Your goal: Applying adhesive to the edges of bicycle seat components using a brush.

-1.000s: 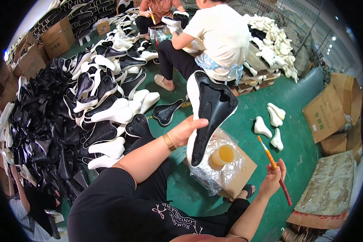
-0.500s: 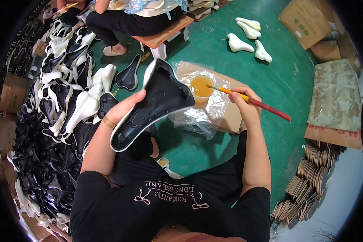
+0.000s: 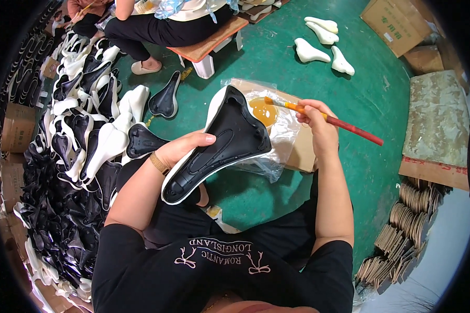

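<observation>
Left hand (image 3: 185, 148) is wrapped around the edge of a black bike saddle (image 3: 216, 146) with a white rim, thumb lying across the underside, holding it tilted up over the lap with the hollow side facing the camera. Right hand (image 3: 318, 122) pinches a brush (image 3: 324, 117) with an orange-red handle, fingers closed tight near the ferrule, bristles dipped toward the pot of amber glue (image 3: 263, 110).

Looks to me like the loading-the-brush step: the bristles sit right at the glue, just beside the wide end of the saddle. I'd guess the next move needs the brush swung over to the saddle's inner rim without dripping, while the left hand keeps that shell steady and angled.

The glue pot sits in crinkly clear plastic wrap (image 3: 282, 143) on top of a flat cardboard box (image 3: 300, 154) on the green floor (image 3: 371, 104). The saddle's wide end hangs over part of that plastic, so it crowds the path a bit.

Off to the left there's a huge heap of black and white saddles (image 3: 73, 156). Up top another person sits on a low stool (image 3: 206, 49). 3 loose white saddle shells (image 3: 324, 44) lie further out, cardboard cartons (image 3: 397, 23) at the far right, and a stack of tan cut pieces (image 3: 402, 235) by the right elbow.
</observation>
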The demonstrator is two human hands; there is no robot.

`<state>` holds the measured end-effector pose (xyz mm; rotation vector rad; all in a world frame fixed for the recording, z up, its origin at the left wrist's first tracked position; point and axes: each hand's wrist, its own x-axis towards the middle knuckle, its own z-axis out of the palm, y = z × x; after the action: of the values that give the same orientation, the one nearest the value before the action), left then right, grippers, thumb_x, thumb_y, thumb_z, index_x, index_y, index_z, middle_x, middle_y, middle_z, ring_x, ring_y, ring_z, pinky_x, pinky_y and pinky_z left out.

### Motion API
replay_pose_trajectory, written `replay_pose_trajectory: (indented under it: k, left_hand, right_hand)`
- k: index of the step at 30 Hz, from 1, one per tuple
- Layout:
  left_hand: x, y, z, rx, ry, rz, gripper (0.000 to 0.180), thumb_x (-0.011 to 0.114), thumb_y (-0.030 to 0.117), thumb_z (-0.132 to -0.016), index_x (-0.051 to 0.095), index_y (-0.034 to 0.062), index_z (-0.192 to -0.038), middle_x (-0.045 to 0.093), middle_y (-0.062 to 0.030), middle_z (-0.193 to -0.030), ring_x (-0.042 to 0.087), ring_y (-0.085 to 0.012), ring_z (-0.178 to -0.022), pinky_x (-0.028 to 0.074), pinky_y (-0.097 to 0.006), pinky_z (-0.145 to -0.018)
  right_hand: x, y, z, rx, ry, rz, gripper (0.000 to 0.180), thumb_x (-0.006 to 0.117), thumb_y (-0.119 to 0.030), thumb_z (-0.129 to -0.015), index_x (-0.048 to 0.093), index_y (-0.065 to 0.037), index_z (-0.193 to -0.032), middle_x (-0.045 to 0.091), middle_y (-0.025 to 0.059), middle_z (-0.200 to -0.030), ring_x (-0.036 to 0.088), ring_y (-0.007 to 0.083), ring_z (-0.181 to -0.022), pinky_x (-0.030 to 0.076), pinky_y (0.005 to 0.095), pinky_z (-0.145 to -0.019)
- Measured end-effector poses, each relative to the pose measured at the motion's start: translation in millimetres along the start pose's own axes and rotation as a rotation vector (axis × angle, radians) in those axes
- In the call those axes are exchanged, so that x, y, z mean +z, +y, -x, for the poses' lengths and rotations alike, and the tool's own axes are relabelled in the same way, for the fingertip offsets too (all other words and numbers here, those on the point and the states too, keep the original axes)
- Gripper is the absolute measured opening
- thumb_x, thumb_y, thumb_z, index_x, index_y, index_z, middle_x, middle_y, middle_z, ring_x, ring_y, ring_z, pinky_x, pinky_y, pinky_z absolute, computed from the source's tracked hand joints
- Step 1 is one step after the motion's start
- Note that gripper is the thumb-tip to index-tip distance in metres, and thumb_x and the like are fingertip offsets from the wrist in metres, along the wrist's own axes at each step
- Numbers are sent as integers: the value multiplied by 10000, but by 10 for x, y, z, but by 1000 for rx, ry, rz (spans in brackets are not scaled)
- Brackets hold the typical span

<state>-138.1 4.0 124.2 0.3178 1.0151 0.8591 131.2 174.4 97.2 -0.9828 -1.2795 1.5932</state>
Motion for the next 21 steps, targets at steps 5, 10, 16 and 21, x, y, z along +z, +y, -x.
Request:
replay_pose_trajectory:
  k: [5, 10, 16, 21]
  left_hand:
    - [41, 4, -46, 68, -82, -41, 611, 629, 278, -845, 408, -48, -1313, 634, -140, -1072, 673, -158, -824, 570, -258, -719]
    - [46, -5, -84, 63, -116, -53, 687, 640, 279, -841, 336, -45, -1364, 606, -149, -1126, 664, -156, -860, 564, -265, -738]
    - [83, -5, -92, 73, -123, -56, 704, 646, 288, -836, 329, -37, -1374, 601, -144, -1127, 659, -156, -873, 559, -263, -754]
    - [112, 51, -16, 75, -96, -46, 633, 639, 271, -837, 385, -34, -1330, 624, -130, -1080, 664, -150, -847, 562, -262, -738]
  right_hand:
    - [24, -104, 61, 41, -46, -117, 187, 602, -102, -886, 607, 38, -1009, 648, 118, -922, 641, 165, -745, 533, 287, -704]
    - [193, -149, 125, 18, -39, -97, 166, 639, -60, -862, 611, 25, -1001, 652, 114, -930, 649, 154, -780, 537, 269, -720]
    - [168, -175, 178, -114, -69, 76, 94, 641, -45, -852, 643, 14, -925, 650, 90, -921, 644, 141, -797, 528, 254, -731]
    - [128, -178, 142, -368, -150, 398, 73, 661, -21, -814, 655, 9, -880, 630, 77, -879, 625, 137, -790, 509, 249, -710]
